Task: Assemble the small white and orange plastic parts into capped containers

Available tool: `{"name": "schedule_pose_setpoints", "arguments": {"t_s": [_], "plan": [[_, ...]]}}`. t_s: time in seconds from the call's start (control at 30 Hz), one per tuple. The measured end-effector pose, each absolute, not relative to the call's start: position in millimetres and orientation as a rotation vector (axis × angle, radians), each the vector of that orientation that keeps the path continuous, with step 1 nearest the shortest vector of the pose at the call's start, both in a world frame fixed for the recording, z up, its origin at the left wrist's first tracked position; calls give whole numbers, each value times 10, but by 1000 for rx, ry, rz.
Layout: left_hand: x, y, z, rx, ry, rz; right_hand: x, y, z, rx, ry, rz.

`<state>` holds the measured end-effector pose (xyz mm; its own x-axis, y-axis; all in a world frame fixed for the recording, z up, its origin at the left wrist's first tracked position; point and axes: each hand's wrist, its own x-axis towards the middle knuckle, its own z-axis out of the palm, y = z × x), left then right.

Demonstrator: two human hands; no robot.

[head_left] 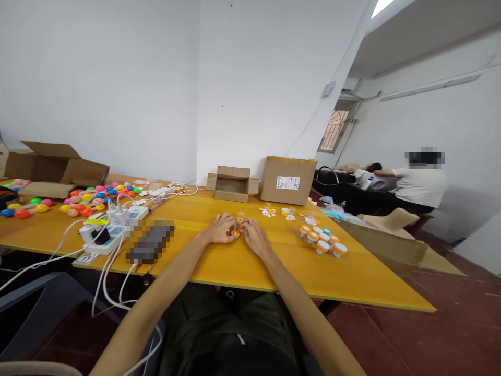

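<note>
My left hand (221, 228) rests low over the table, its fingers curled round a small orange ring-shaped part (235, 234). Close beside it, my right hand (255, 237) has its fingertips pinched together near that part; what they hold is too small to make out. Just beyond the fingertips stands a small clear plastic cup (240, 214). Several small round jars (322, 246) with orange rims and white tops stand grouped to the right of my right hand, one with a teal top. Loose white and orange pieces (289, 214) lie farther back on the right.
An open small carton (231, 194) and a larger cardboard box (287, 181) stand at the wall. Left are a blurred dark device (151, 243), a power strip (113, 237) with white cables, colourful balls (84, 201) and an open carton (55, 167). A person (422, 183) sits at far right.
</note>
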<state>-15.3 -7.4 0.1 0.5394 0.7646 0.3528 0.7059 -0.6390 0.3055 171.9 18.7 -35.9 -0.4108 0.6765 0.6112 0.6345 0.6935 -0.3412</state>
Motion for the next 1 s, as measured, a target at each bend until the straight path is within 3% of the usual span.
{"name": "schedule_pose_setpoints", "arguments": {"t_s": [0.33,1.0], "plan": [[-139,-74,-1,2651,1277,709,1691,148,-328,-884,-2113,235],[-149,-67,-9,2647,1273,721,1677,175,-375,-885,-2148,206]]}}
